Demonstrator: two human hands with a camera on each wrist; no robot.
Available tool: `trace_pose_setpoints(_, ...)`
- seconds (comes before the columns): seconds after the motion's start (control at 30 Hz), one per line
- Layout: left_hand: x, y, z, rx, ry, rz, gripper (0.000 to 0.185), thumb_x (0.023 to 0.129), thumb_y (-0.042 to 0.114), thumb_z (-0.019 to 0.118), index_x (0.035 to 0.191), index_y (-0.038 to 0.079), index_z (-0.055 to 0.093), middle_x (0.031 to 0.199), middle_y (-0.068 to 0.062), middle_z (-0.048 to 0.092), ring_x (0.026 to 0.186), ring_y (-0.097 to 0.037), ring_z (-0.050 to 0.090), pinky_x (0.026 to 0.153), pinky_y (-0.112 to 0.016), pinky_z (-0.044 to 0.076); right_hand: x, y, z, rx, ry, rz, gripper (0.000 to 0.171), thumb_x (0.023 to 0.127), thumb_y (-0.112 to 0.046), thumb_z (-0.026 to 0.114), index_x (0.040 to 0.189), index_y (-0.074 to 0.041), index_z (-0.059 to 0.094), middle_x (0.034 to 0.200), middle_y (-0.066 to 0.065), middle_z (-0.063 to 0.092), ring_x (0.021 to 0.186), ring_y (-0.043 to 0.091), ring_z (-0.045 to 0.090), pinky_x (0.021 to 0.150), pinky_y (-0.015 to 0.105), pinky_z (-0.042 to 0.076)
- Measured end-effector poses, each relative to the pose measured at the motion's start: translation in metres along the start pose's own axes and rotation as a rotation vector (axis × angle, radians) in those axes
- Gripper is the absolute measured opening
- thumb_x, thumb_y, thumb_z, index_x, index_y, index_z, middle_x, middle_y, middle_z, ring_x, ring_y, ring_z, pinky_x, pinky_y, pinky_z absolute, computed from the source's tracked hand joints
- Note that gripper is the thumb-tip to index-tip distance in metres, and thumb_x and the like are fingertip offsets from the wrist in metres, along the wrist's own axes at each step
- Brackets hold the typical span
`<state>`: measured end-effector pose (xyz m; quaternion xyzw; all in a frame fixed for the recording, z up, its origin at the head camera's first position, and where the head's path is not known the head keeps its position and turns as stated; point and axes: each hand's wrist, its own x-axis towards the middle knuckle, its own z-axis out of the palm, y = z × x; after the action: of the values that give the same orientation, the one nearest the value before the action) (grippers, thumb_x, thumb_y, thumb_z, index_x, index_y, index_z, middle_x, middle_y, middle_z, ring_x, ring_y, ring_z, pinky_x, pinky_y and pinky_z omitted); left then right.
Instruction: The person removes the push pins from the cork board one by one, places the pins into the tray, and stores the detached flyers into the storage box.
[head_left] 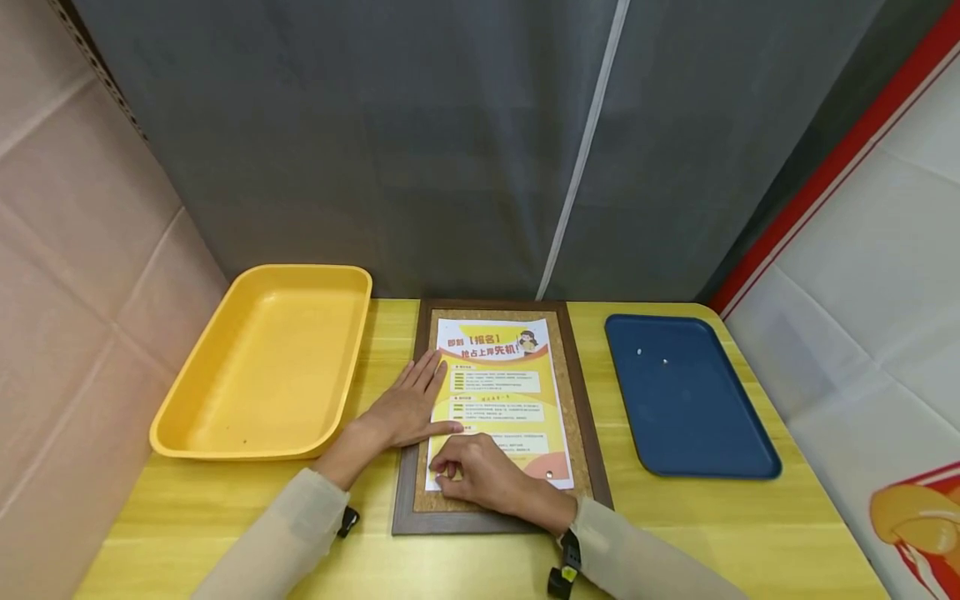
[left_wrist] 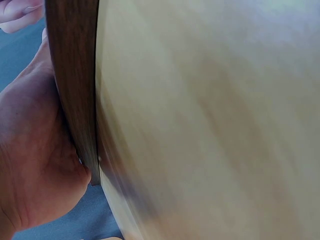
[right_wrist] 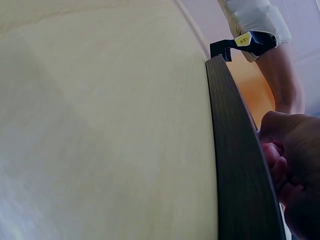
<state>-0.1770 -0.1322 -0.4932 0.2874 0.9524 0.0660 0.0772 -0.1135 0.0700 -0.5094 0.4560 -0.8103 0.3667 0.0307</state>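
1. Two hands work on one thing: a wood-framed cork pinboard (head_left: 583,433) lying flat at the middle of the pale wooden table (head_left: 480,550), with an orange-and-white printed paper flyer (head_left: 501,400) laid on its cork.

2. From the board, a yellow plastic tray (head_left: 225,417) sits at nine o'clock, close beside the frame. A dark blue flat tray (head_left: 690,400) sits at three o'clock, a little apart, with two tiny pale specks on it, too small to identify.

3. Spread flat with straight fingers, the left hand (head_left: 405,408) presses the flyer's left edge at about nine o'clock of the sheet; it grips nothing. The left wrist view shows only its heel against the dark frame, blurred.

4. Curled at the sheet's lower left corner, near seven o'clock, the right hand (head_left: 480,475) has its fingertips bunched down on the paper. They seem to pinch something small, perhaps a pin, but I cannot tell what, or whether anything is there.

5. One small round pin (head_left: 549,474) already shows at the lower right corner, about five o'clock.

6. What could go wrong, as I judge it:
   - if the left palm eases off, the sheet could slide or skew under the right hand's push;
   - pressure from the fingertips at an angle could crease or tear that corner;
   - a small object in such a tight pinch could slip and roll off the board.
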Motion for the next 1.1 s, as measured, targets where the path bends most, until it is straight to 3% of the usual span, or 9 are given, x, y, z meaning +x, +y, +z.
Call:
trace_pose_setpoints(0.97,0.0009,-0.0030,0.0008,-0.015,0.018,0.018,0.108,0.100,0.067,0.059,0.166,-0.008,0.018,0.175,-0.028,0.005,0.163,-0.043,0.005,0.130,-0.057,0.015,-0.0002,0.0004,-0.0009,0.003,-0.020,0.039,0.014,0.082,-0.004,0.081,0.096,-0.009,0.080,0.088,-0.002,0.078,0.075,0.001,0.065,0.071,0.004,0.047)
trace_pose_setpoints(1.1,0.0023,-0.0059,0.0082,-0.014,0.033,0.017,0.109,0.100,0.071,0.056,0.167,-0.005,0.015,0.176,-0.025,0.002,0.164,-0.040,0.001,0.131,-0.056,0.013,-0.0001,0.0003,-0.0017,-0.006,-0.027,0.048,0.010,0.084,-0.005,0.082,0.093,-0.009,0.081,0.086,-0.003,0.077,0.074,-0.002,0.064,0.070,0.004,0.047)
